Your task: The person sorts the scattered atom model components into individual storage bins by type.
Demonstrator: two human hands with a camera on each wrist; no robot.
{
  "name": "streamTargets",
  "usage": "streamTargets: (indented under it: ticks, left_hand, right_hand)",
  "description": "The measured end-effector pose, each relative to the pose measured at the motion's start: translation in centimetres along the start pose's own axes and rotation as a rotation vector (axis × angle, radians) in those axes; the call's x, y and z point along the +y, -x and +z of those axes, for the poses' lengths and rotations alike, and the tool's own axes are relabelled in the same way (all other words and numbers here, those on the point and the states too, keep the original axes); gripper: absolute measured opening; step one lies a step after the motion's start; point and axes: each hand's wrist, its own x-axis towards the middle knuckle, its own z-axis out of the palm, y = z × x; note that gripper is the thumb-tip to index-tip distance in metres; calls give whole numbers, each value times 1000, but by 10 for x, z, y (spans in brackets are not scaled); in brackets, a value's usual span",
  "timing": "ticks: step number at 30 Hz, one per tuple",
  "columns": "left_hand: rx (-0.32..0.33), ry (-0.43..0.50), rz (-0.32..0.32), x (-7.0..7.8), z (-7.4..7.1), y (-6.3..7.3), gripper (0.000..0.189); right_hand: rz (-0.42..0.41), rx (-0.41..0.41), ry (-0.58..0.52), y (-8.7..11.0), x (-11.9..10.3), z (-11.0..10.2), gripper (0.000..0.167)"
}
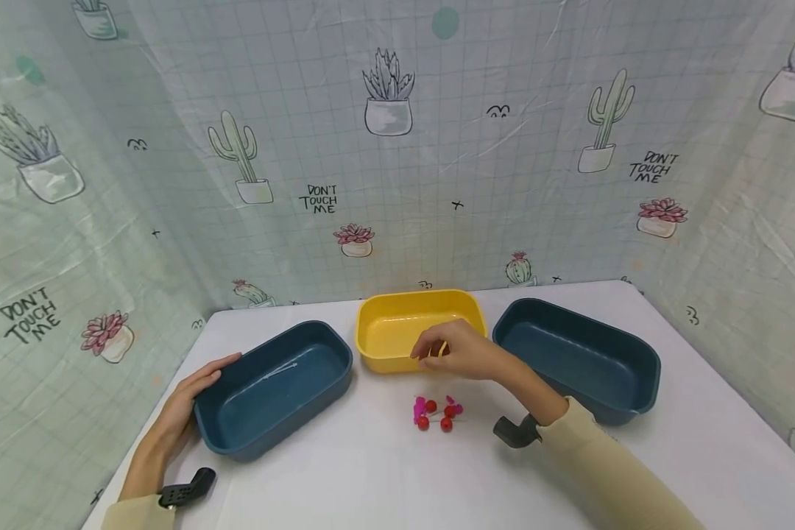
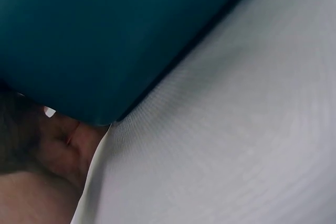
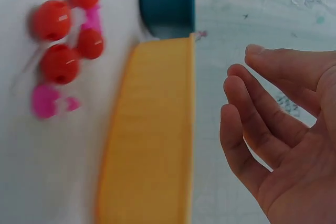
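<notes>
My right hand [image 1: 460, 350] hovers over the front rim of the yellow bin [image 1: 391, 364], fingers loosely bent with nothing between them. In the right wrist view the thumb and fingertips stand apart. Just in front of that bin lies a small group of red beads [image 1: 446, 425], bright pink pieces [image 1: 419, 409] and thin pale sticks [image 1: 460, 420]. My left hand [image 1: 179, 405] rests against the outer left side of a dark blue bin [image 1: 265, 434], its fingers along the rim. Thin pale sticks [image 1: 280, 370] lie inside this bin. In the left wrist view the bin's wall [image 2: 115, 40] hides most of the fingers.
A second dark blue bin [image 1: 583, 401] stands at the right, beside my right forearm. All three bins are on a white table [image 1: 371, 478]. A printed sheet with cactus drawings [image 1: 437, 184] hangs behind the table and along both sides.
</notes>
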Motion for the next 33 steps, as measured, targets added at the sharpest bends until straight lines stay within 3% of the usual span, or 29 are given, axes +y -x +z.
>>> streamTargets:
  ticks: [7,13,21,33]
  left_hand:
    - [0,-10,-1,0,1,1,54]
    - [2,-7,26,-1,1,-1,53]
    - [-4,10,63,-2,0,-3,51]
    - [4,22,55,-1,0,-1,51]
  right_hand:
    - [77,-41,-17,21,26,12,14]
    - [125,-63,20,31,27,22,12]
    - [144,-100,35,32,36,33,11]
    - [116,-63,53,27,39,49,10]
